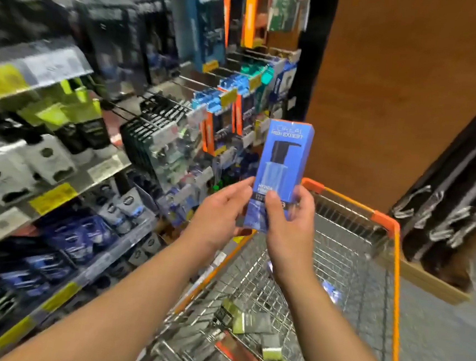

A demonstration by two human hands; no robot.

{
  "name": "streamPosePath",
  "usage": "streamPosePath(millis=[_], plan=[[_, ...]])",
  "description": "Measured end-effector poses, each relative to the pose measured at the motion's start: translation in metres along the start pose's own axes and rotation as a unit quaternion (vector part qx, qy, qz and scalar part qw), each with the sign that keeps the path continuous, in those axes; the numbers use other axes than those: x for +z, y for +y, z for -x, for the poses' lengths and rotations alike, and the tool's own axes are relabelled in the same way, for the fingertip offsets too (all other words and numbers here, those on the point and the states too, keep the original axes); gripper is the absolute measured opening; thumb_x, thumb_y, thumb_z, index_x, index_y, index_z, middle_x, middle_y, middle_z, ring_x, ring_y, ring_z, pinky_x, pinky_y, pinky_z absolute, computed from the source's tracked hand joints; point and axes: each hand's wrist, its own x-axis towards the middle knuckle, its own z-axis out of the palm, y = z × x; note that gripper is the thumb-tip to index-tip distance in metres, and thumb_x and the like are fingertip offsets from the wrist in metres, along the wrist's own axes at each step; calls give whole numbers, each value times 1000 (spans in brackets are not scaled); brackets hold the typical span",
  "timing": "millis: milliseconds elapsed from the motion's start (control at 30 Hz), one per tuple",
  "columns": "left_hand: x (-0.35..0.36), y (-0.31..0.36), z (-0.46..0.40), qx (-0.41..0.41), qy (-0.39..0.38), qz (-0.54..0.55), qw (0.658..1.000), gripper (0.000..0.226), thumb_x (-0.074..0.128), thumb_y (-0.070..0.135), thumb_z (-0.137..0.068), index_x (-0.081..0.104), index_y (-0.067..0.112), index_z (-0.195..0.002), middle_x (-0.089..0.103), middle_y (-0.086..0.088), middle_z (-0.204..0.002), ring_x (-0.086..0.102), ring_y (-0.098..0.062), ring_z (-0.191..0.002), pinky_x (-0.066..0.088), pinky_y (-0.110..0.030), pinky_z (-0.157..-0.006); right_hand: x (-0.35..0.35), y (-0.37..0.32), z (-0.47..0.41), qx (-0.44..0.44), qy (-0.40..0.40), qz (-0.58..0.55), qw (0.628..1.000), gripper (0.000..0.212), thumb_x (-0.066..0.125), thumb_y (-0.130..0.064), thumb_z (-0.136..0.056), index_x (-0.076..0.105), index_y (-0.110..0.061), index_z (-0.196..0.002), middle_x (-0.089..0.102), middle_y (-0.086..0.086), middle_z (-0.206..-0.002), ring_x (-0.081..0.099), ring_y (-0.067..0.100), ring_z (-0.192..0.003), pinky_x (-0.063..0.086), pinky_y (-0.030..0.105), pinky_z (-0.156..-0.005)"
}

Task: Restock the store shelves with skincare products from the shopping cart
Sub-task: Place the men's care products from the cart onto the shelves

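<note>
While held upright above the wire shopping cart, 1 blue skincare box sits in a 2-hand grip: left hand and right hand both clamped on its lower end, beside stocked shelves.

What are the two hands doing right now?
Left hand: holding the blue box at its lower left edge.
Right hand: holding the same box, thumb on its front.

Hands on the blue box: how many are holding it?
2. The left hand grips the blue box at its lower left edge; the right hand grips its lower right, thumb across the front.
</note>
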Motion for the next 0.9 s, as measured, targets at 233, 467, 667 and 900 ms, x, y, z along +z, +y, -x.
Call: streamPosePath(millis=[233, 467, 667, 900], plan=[[-88, 48, 33, 105, 60, 5, 993, 26, 59, 15, -103, 69, 31, -121, 76, 14, -88, 67, -2, -72, 56, -21, -63, 92, -52, 27, -52, -66, -45, 995, 37, 70, -56, -77, 54, -43, -108, 70, -2, -109, 69, 17, -97, 55, 57, -95], [-202, 82, 90, 162, 103, -11, 981, 38, 59, 6, -102, 64, 31, -130, 77, 9, -115, 71, -10, -91, 61, -41, -82, 202, -87, 77, -85, -172, -75, 979, 28, 73, -18, -95, 51, -31, -106, 66, -13, -91, 63, -3, -75, 55, 21, -73], [-294, 100, 144, 210, 198, 5, 957, 43, 70, 2, -94, 65, 24, -130, 77, -2, -118, 71, -17, -103, 59, -40, -92, 288, -114, 131, -109, -267, -70, 955, 36, 69, -41, -87, 53, -29, -116, 68, -9, -105, 64, -6, -88, 50, 15, -84], [-375, 121, 224, 244, 292, -23, 924, 41, 71, 3, -93, 67, 29, -124, 79, 6, -107, 74, -14, -97, 60, -25, -73, 371, -138, 198, -128, -346, -94, 925, 40, 67, -51, -81, 56, -33, -114, 71, -1, -106, 70, 19, -93, 58, 41, -87]])
